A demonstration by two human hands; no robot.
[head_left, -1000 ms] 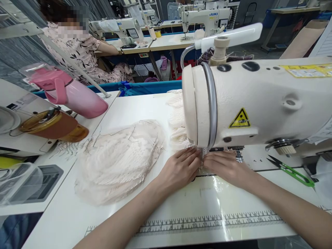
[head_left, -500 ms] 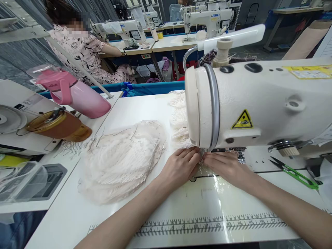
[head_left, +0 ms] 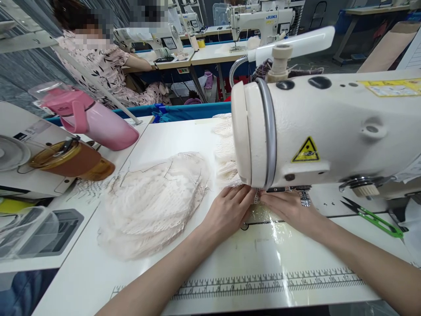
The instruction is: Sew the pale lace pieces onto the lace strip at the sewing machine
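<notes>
A white sewing machine (head_left: pixel 329 127) reaches over the table from the right. Under its head, my left hand (head_left: pixel 232 208) presses with its fingers together on the edge of a gathered cream lace fabric (head_left: pixel 225 149). My right hand (head_left: pixel 289 206) lies just right of the needle area, fingers close together on the same lace strip, fingertips partly hidden by the machine. A small piece of lace shows between the two hands. To the left rests a loose round pile of cream lace (head_left: pixel 154 204) with loose threads on it.
Green-handled scissors (head_left: pixel 375 217) lie at the right. A pink bottle (head_left: pixel 95 118) and a brown cup (head_left: pixel 72 160) stand at the left, near a clear plastic box (head_left: pixel 29 232). A ruler strip (head_left: pixel 263 283) runs along the front edge. Beyond sits another person (head_left: pixel 95 66) at a machine.
The view has shifted slightly. My right hand has moved a little further under the machine head, while my left hand stays at the lace with little change.
</notes>
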